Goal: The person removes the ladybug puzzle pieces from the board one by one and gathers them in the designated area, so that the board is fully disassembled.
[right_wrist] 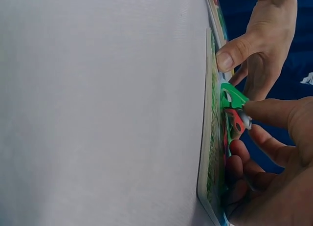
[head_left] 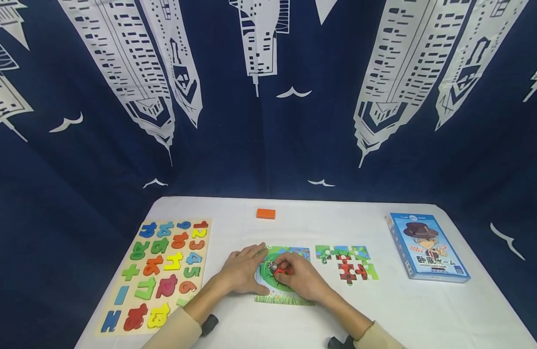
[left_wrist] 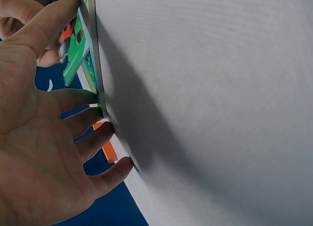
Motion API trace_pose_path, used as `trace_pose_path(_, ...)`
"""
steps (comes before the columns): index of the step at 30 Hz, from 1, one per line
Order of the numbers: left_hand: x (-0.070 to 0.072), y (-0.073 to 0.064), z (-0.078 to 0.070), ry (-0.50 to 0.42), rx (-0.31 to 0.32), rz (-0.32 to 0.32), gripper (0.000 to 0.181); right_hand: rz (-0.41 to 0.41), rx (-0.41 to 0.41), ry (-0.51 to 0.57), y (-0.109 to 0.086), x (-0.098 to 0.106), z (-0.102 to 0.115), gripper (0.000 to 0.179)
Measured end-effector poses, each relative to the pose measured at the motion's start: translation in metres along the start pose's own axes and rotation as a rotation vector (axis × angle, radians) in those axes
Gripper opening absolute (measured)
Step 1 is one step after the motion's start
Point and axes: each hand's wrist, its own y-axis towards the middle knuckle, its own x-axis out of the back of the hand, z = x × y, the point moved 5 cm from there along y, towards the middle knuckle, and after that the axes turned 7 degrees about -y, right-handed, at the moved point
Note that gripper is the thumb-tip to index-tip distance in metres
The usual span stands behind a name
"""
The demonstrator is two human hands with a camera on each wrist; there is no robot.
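Note:
A jigsaw board [head_left: 286, 300] with a grass-and-leaf picture lies flat before me. My left hand [head_left: 244, 270] rests at its left side, fingers spread; the thumb touches the board, and some fingertips reach the tablecloth. Between thumb and index finger my right hand [head_left: 304, 277] pinches a puzzle piece [right_wrist: 235, 95], green with part of a red ladybug and its grey head. This piece tilts up from the board in both wrist views. Right of the board lie several joined puzzle pieces [head_left: 348, 272] with ladybug parts, partly in a row.
A wooden number board [head_left: 132, 294] with coloured numerals lies at the left, partly under my left forearm. An orange block [head_left: 266, 214] sits near the far edge. The blue game box [head_left: 434, 254] is at the right. A dark blue patterned cloth [head_left: 268, 145] hangs behind the table.

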Motion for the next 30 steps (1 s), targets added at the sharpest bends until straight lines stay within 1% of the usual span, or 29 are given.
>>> trace_pose_path(16,0.0001,-0.0008,-0.0009,-0.002,-0.001,0.000,0.106,0.013,0.055,0.008,-0.0014,-0.0044,0.0040,0.012)
trace_pose_path(23,-0.0001,0.0001,-0.0002,0.005,-0.006,-0.007,0.106,0.011,0.054,-0.007,-0.0017,-0.0045,0.0042,0.009)
trace_pose_path(30,-0.0008,-0.0006,-0.0001,-0.002,-0.001,0.000,0.107,0.000,0.048,0.035,-0.0027,-0.0027,0.0033,0.008)
